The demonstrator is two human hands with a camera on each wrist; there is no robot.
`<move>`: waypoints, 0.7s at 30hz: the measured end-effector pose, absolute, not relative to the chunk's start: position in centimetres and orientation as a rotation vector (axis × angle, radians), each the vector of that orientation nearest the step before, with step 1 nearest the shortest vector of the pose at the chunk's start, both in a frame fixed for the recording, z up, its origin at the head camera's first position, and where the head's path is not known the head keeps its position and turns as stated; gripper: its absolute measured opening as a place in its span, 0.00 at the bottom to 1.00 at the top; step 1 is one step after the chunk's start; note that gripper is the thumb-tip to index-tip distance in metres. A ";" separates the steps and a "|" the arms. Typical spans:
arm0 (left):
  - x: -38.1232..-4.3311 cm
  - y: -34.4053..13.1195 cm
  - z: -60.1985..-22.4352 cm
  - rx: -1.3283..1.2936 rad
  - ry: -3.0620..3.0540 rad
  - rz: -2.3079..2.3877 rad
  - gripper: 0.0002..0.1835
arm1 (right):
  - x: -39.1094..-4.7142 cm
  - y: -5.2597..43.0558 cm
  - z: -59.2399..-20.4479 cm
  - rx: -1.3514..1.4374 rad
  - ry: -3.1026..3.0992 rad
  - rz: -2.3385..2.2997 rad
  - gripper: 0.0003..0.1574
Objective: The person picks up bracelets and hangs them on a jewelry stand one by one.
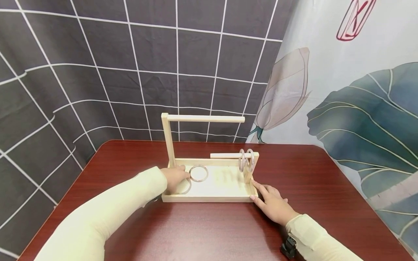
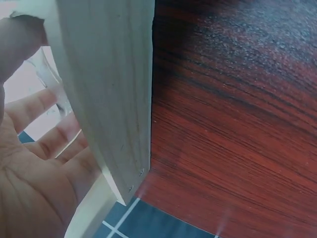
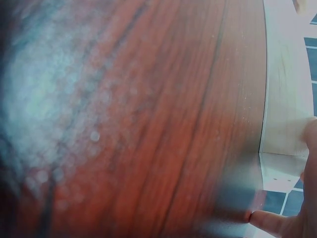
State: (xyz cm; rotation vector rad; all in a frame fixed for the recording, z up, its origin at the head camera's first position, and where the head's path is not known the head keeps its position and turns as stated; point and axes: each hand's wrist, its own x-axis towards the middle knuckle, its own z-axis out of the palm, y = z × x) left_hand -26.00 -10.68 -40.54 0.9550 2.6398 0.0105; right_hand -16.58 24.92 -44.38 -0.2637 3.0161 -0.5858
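A pale wooden tray point(image 1: 209, 199) holds two clear rings lying at its left. My left hand point(image 1: 174, 178) reaches over the tray's left end, its fingertips at the edge of the nearer ring point(image 1: 187, 190). In the left wrist view its fingers point(image 2: 37, 110) are loosely bent and spread, partly hidden behind the wooden side point(image 2: 106, 99). Just right of them lies the other ring point(image 1: 199, 173). My right hand point(image 1: 272, 204) rests at the tray's right end, fingers extended, thumb at the front corner. Two more rings point(image 1: 246, 160) hang on the short peg point(image 1: 225, 156) above it.
A tall post point(image 1: 168, 139) at the tray's left end carries a long bare bar point(image 1: 205, 118) reaching right. The dark red table point(image 1: 209, 232) surrounds the tray. Behind it hang a grey gridded curtain point(image 1: 156, 87) and a floral one point(image 1: 294, 108).
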 end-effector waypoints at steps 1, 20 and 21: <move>-25.9 -10.7 -40.5 0.952 2.646 0.012 0.37 | -16.6 24.9 -44.3 -0.265 3.016 -0.587 0.39; -26.2 -10.9 -39.2 0.967 2.757 0.247 0.44 | -16.5 24.8 -44.4 -0.260 3.020 -0.598 0.39; -26.2 -10.9 -39.1 0.962 2.758 0.263 0.44 | -16.5 24.8 -44.4 -0.261 3.021 -0.600 0.39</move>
